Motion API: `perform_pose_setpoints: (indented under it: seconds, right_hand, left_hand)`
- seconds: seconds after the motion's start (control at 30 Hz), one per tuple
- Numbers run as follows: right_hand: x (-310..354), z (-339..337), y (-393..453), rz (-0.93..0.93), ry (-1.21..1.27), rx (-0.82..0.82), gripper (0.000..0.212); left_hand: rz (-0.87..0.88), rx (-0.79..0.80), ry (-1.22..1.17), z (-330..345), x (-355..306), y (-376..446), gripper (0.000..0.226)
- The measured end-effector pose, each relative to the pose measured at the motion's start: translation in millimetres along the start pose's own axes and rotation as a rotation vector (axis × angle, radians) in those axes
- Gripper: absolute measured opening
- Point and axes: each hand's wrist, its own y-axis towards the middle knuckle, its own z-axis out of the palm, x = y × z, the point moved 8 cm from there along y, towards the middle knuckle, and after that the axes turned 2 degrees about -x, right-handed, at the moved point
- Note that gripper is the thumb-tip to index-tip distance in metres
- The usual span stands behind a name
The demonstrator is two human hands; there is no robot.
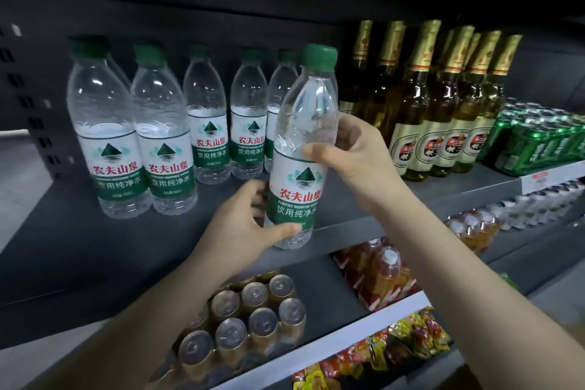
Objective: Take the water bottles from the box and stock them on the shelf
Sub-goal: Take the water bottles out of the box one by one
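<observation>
Front and centre, a water bottle point(300, 149) with a green cap is held upright, slightly tilted, at the near edge of the dark grey shelf point(79, 241). Its white-and-green label shows a green mountain emblem, red characters 农夫山泉, the small line "PURIFIED DRINKING WATER", and 饮用纯净水 in white on the green band.

Two hands on it — the left hand point(240, 225) cups the base, thumb curled across the bottom of the label and fingers wrapped behind. The right hand point(351, 152) grips the clear shoulder above the label, thumb in front, fingers curled round the far side.

Behind and to the left, five stocked water bottles point(158, 136) with the same label stand on the shelf — two nearer at the left, three further back. Bare shelf surface lies in front of them, running to the near edge, and open room sits between the back three and the held bottle.

To the right, gold-foiled glass beer bottles point(443, 104) stand in close rows, their label writing too blurred to read. Further right, green cans point(538, 142) are packed together above a white price tag point(550, 179), unreadable.

On the shelf below: gold-topped cans point(250, 320) at the near left, orange drink bottles point(383, 279) to their right, colourful snack packets point(395, 355) lower still.
</observation>
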Motion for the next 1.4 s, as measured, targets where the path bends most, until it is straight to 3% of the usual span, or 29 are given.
perform_pose_setpoints:
  seconds: [0.3, 0.57, 1.03, 1.4]
  right_hand:
    - [-13, 39, 26, 0.007, 0.013, 0.015, 0.051]
    - [-28, 65, 45, 0.054, 0.034, 0.113, 0.04]
    - [-29, 70, 47, 0.071, 0.061, 0.27, 0.036]
    - [-63, 66, 25, 0.116, -0.118, 0.348, 0.053]
  left_hand:
    - [-0.098, -0.175, 0.125, -39, 20, 5, 0.048]
    - [-0.167, -0.24, 0.194, -51, 33, 13, 0.042]
    - [-0.157, -0.216, 0.41, -60, 31, 10, 0.044]
    - [-0.152, -0.252, 0.713, -95, 43, -17, 0.035]
